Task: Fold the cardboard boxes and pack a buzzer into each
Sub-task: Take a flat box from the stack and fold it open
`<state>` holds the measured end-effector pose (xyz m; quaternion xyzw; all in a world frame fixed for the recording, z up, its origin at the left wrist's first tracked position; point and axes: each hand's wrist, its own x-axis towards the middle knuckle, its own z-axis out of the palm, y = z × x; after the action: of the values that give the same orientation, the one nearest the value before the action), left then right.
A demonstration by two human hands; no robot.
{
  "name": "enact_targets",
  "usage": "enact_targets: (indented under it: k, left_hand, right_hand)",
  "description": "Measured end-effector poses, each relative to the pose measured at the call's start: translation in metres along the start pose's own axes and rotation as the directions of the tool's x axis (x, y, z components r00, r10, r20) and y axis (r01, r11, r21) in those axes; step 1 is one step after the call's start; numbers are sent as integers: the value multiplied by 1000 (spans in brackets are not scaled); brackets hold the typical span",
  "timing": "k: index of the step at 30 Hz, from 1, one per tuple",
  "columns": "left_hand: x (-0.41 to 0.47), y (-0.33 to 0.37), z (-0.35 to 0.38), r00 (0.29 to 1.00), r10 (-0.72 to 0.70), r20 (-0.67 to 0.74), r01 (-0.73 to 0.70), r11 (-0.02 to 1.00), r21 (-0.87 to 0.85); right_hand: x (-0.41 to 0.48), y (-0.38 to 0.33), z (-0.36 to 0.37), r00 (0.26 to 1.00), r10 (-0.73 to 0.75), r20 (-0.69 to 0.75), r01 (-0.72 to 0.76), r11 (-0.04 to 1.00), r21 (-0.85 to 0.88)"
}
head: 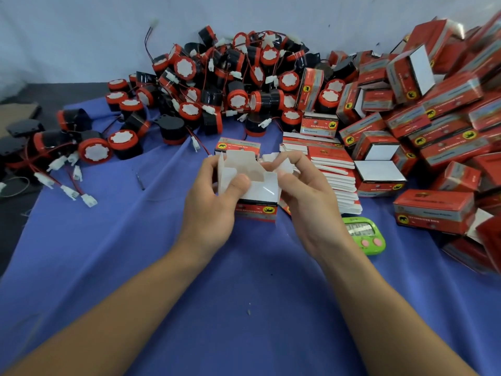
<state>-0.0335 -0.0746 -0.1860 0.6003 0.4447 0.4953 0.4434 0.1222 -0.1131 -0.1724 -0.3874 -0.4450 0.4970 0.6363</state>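
Box [261, 192]: at the middle of the scene, held over the cloth [244, 308], open end up, white flaps standing, red printed side towards the person.
Left hand [211, 204]: on the box's left side, fingers curled behind it, thumb pressed on a white flap at the near left corner.
Right hand [309, 202]: on the box's right side, thumb on the near flap's right edge, fingers curled over the far right; it seems to pinch a side flap there, though the fingers hide most of it.
Second box [237, 146]: just behind the box, standing on the cloth, red side facing the person.
Buzzers [230, 85]: a big heap behind the box and to its left, black bodies with red and white faces, red and black wires with white plugs tangled through; a few lie loose further left of the box.
Flat stack [334, 177]: unfolded cartons fanned out just right of the box, partly behind the right hand.
Folded boxes [433, 118]: a pile well to the right of the box and behind it, red, lying at all angles, some showing white ends.
Timer [364, 234]: green, with two pink buttons, right of the box and nearer the person, beside the right wrist.
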Motion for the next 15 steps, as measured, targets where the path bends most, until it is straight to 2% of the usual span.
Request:
enact_targets:
  k: [4, 5, 7, 9, 11, 14, 15]
  left_hand:
    - [6, -5, 1, 988, -156, 8, 155, 969, -194]
    - [7, -5, 0, 985, -173, 5, 170, 965, -201]
    - [7, -5, -2, 986, -164, 10, 164, 969, -184]
    - [5, -4, -4, 992, -125, 34, 129, 979, -156]
    - [4, -5, -4, 995, -95, 39, 99, 986, -135]
    - [3, -5, -3, 996, -88, 16, 89, 989, -114]
    - [2, -5, -3, 997, -78, 24, 80, 992, -93]
  right_hand:
    - [-1, 1, 7, 999, 15, -39, -17, 999, -35]
    - [-1, 1, 8, 999, -1, -49, -4, 995, -101]
    - [-2, 3, 9, 995, -75, -66, 49, 939, -340]
    - [-2, 5, 11, 991, -108, -82, 61, 898, -437]
    - [-2, 3, 11, 994, -96, -59, 67, 924, -376]
    - [-2, 2, 7, 998, 4, -59, -9, 997, -78]
    - [-2, 2, 5, 997, 34, -71, -37, 998, -41]
